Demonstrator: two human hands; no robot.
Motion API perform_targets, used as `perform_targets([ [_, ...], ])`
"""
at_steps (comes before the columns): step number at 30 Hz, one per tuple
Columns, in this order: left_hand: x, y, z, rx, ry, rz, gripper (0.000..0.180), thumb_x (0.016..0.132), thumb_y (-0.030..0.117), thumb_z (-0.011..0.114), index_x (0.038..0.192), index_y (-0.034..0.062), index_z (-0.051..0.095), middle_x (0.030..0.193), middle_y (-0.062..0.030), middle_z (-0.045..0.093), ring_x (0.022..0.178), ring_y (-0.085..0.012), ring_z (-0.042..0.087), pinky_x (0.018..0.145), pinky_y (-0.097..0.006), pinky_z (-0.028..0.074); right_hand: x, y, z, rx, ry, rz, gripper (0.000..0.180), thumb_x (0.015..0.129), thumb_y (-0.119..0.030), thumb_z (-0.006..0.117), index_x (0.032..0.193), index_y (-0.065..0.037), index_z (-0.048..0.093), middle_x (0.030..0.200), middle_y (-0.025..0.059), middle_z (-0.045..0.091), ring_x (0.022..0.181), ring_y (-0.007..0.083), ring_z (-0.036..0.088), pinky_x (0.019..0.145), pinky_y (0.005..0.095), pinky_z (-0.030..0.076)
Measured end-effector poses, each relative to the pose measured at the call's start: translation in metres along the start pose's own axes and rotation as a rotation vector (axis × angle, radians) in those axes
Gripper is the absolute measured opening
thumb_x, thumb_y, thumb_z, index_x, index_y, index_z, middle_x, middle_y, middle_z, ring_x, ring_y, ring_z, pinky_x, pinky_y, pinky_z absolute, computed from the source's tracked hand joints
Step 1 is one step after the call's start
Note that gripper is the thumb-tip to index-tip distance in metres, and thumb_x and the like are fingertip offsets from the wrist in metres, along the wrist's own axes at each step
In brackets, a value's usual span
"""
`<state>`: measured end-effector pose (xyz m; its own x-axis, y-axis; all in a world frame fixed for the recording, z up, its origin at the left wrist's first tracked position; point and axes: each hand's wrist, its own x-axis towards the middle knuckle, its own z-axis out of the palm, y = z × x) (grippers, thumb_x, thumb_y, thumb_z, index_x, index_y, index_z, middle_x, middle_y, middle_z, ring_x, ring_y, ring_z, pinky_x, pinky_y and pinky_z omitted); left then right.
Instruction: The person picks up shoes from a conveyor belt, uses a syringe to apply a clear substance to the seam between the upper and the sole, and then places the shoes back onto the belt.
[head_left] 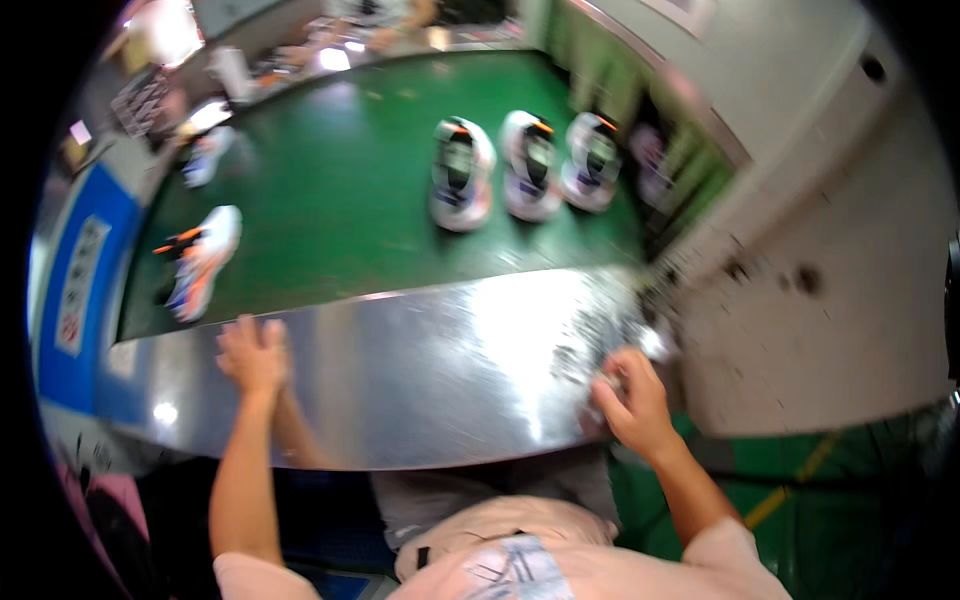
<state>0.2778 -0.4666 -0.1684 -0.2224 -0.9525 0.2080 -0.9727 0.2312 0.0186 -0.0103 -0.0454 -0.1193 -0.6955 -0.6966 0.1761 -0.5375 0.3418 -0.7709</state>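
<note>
My left hand [252, 356] rests flat on the shiny metal ledge [430, 370] at its left part, fingers together and holding nothing. My right hand [632, 398] is curled at the ledge's right end, over a small pale object that I cannot make out. Beyond the ledge runs a green conveyor belt [340, 200]. Three white sports shoes [461, 172] [530, 164] [592, 160] stand side by side on it at the right. Another white and orange shoe [198, 262] lies at the belt's left edge, nearest my left hand.
A further shoe [207, 155] lies far left on the belt. A blue panel [85, 270] borders the belt on the left. A grey-white wall or cabinet [830, 260] rises on the right. Green floor with a yellow line [800, 480] shows below right.
</note>
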Motion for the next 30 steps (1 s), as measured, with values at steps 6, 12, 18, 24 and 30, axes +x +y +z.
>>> perform_targets([
  [6, 0.015, 0.035, 0.023, 0.01, 0.01, 0.077, 0.072, 0.089, 0.064, 0.044, 0.144, 0.0164, 0.04, 0.151, -0.018, 0.033, 0.141, -0.036, 0.026, 0.111, -0.057, 0.019, -0.025, 0.013, -0.071, -0.491, 0.125, -0.06, 0.052, 0.078, -0.017, 0.071, 0.125, -0.007, 0.051, 0.093, 0.0114, 0.059, 0.087, 0.0311, 0.058, 0.072, 0.0401, 0.048],
  [12, 0.015, 0.007, 0.036, 0.063, 0.001, 0.069, 0.071, 0.09, 0.065, 0.042, 0.145, 0.0191, 0.038, 0.152, -0.0175, 0.031, 0.141, -0.0354, 0.026, 0.111, -0.058, 0.018, -0.053, 0.017, -0.08, -0.592, -0.052, 0.048, 0.059, 0.078, -0.018, 0.071, 0.131, -0.007, 0.048, 0.096, 0.011, 0.058, 0.092, 0.0296, 0.057, 0.074, 0.0415, 0.049],
  [18, 0.023, -0.002, 0.037, 0.047, -0.006, 0.07, 0.072, 0.09, 0.066, 0.038, 0.145, 0.0195, 0.037, 0.152, -0.0173, 0.03, 0.142, -0.0363, 0.024, 0.112, -0.058, 0.015, -0.063, 0.01, -0.079, -0.496, -0.139, 0.152, 0.058, 0.077, -0.016, 0.072, 0.131, -0.01, 0.051, 0.092, 0.0107, 0.059, 0.084, 0.0288, 0.057, 0.074, 0.0374, 0.048],
  [24, 0.023, 0.014, 0.029, 0.059, 0.004, 0.108, 0.071, 0.091, 0.064, 0.039, 0.145, 0.0176, 0.038, 0.151, -0.0179, 0.033, 0.14, -0.0349, 0.027, 0.11, -0.057, 0.02, -0.07, 0.007, -0.077, 0.345, -0.036, 0.409, 0.04, 0.089, -0.019, 0.065, 0.126, -0.011, 0.052, 0.09, 0.0041, 0.058, 0.076, 0.0114, 0.054, 0.064, 0.0256, 0.045],
  [30, 0.032, -0.01, 0.049, 0.123, 0.088, 0.12, 0.07, 0.091, 0.063, 0.041, 0.143, 0.0152, 0.042, 0.146, -0.0181, 0.04, 0.134, -0.0332, 0.038, 0.106, -0.047, 0.033, -0.056, -0.005, -0.041, 1.31, -0.061, 0.428, 0.04, 0.094, -0.029, 0.059, 0.125, -0.008, 0.046, 0.108, 0.0064, 0.057, 0.084, 0.0121, 0.056, 0.065, 0.0231, 0.047],
])
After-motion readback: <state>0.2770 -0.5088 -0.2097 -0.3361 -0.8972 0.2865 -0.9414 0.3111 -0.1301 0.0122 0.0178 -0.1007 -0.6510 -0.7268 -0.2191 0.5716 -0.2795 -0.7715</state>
